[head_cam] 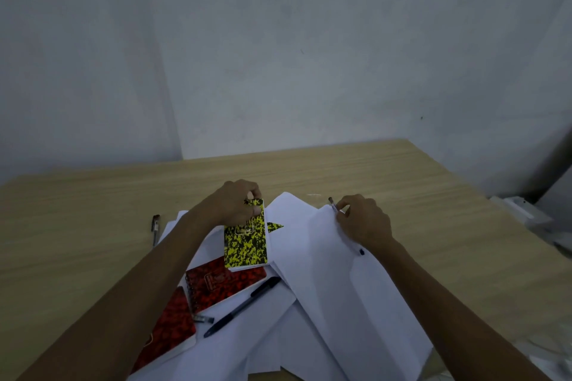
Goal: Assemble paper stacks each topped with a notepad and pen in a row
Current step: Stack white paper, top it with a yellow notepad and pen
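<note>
Obs.: your left hand (238, 202) pinches the far end of the yellow notepad (245, 240), fingers (256, 210) curled over its top edge; the pad's near end hangs just over the red spiral notepad (223, 283). Your right hand (363, 219) is curled round a pen (346, 227), tip pointing to 11 o'clock, resting on the loose white sheets (325, 288).

The sheets lie fanned and unsquared at the middle of the table (402, 182). A second red notepad (168, 328) sits at 7 o'clock, a dark pen (243, 306) lies across the paper at 6 o'clock, another pen (155, 227) on bare wood at 9 o'clock. A corner of another yellow cover (275, 227) shows just right of the lifted pad.

Judgement: no stack is built yet; you are clearing toppers off the paper.

Method: park pad and pen on bare table at 12 o'clock, apart from the pile. Clear the red pads next. Then square the sheets with both hands before dividing; a pad set on a skewed stack will likely slide. Lay each pen flat, lengthwise on its pad.
</note>
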